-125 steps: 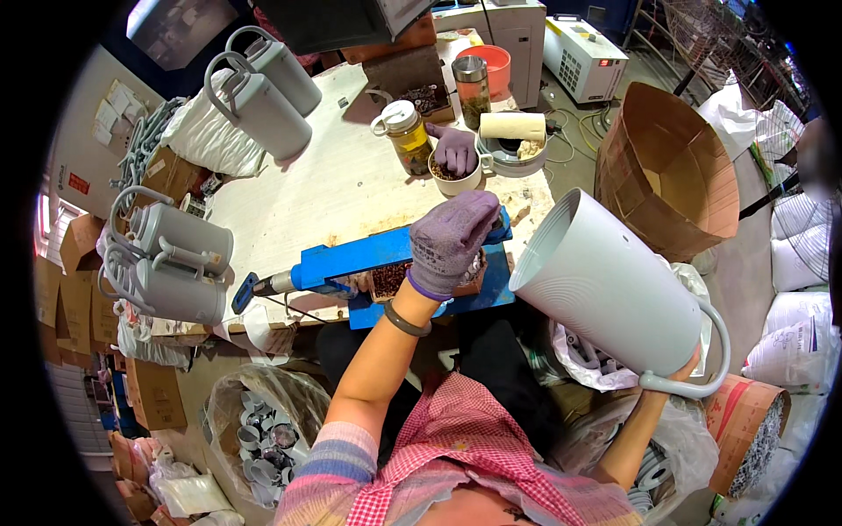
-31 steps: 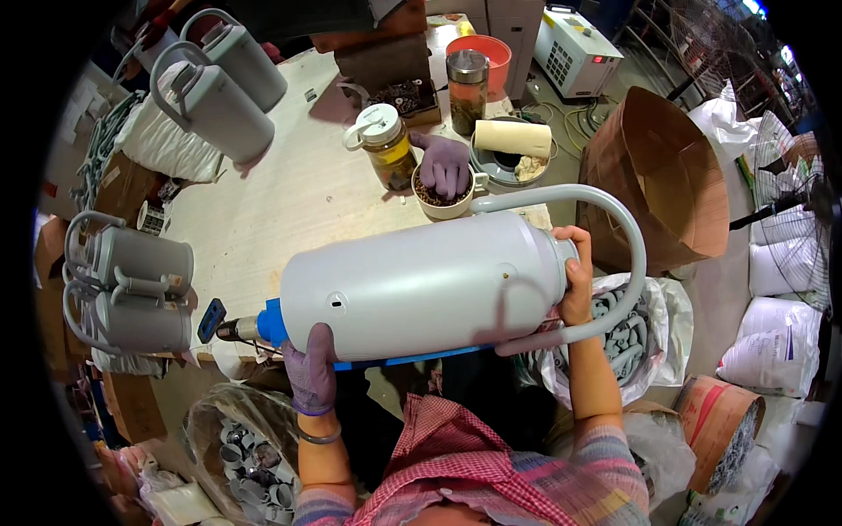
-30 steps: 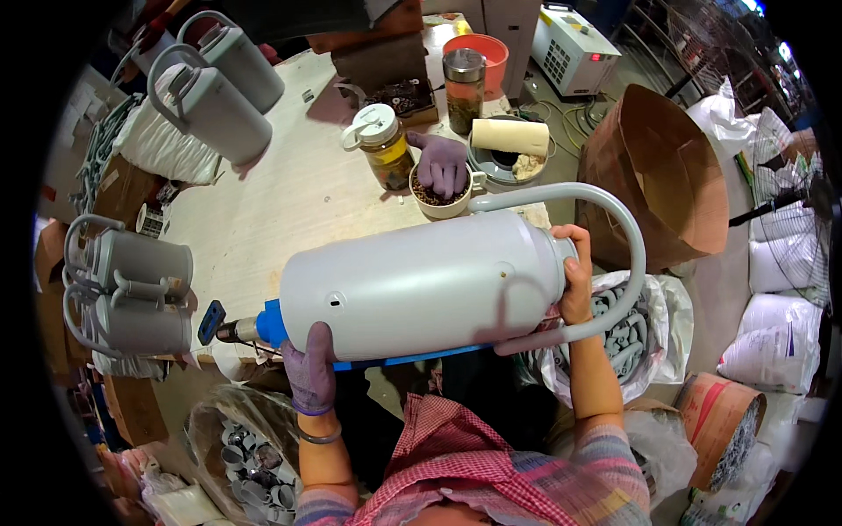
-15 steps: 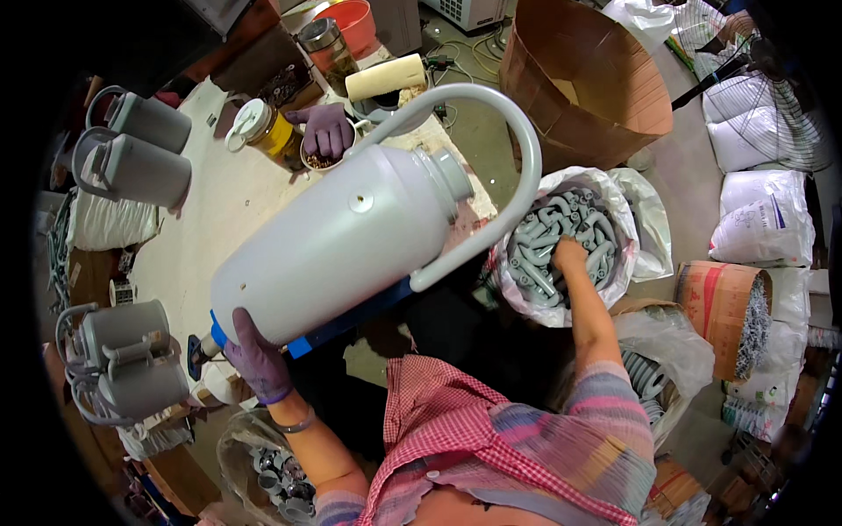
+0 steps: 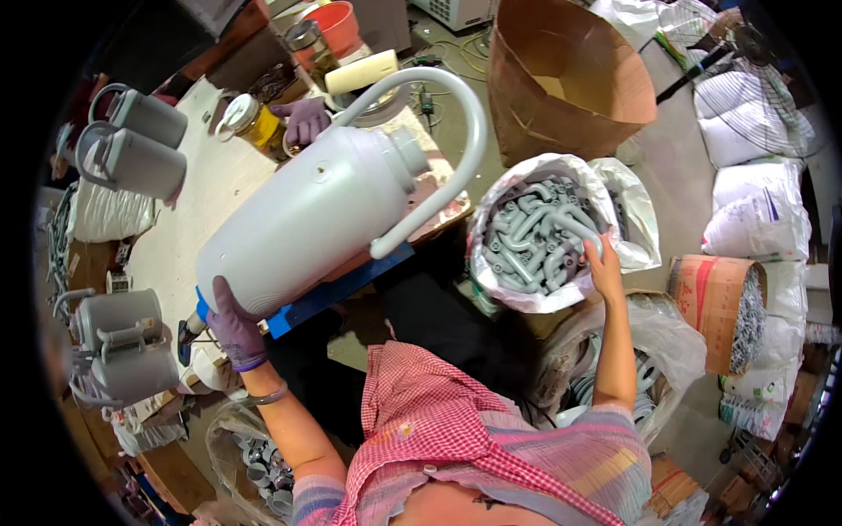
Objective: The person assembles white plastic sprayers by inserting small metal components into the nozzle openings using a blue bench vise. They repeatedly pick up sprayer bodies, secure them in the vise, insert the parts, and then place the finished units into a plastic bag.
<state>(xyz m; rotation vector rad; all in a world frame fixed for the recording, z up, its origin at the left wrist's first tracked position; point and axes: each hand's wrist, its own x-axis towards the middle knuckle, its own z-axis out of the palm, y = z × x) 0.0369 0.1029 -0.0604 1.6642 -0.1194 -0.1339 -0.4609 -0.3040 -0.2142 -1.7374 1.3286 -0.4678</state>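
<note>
A large grey plastic can with a looped handle (image 5: 294, 223), like a watering can, lies tilted across the bench corner, its threaded neck pointing up and right. My left hand (image 5: 235, 331), in a purple glove, grips its lower end, thumb on the side and fingers partly hidden. Beneath the can is a blue fixture (image 5: 294, 314). My bare right hand (image 5: 605, 265) is closed on the end of a bent grey tube (image 5: 574, 226) at the near right rim of a white sack (image 5: 478, 237). Many similar bent tubes (image 5: 517, 254) fill this sack.
Grey cans (image 5: 145, 162) stand at the left of the bench (image 5: 189, 210). A purple glove (image 5: 303, 118) lies by a yellow-labelled jar (image 5: 254, 123). A tall cardboard box (image 5: 570, 114) stands beyond the sack, a bag of grey rings (image 5: 653, 377) nearer me, and a fan (image 5: 759, 88) far right.
My right hand has come out of the tube pile toward the sack's near right rim, with a bent tube in it. My left hand keeps its hold on the can; the whole view shifted slightly.
</note>
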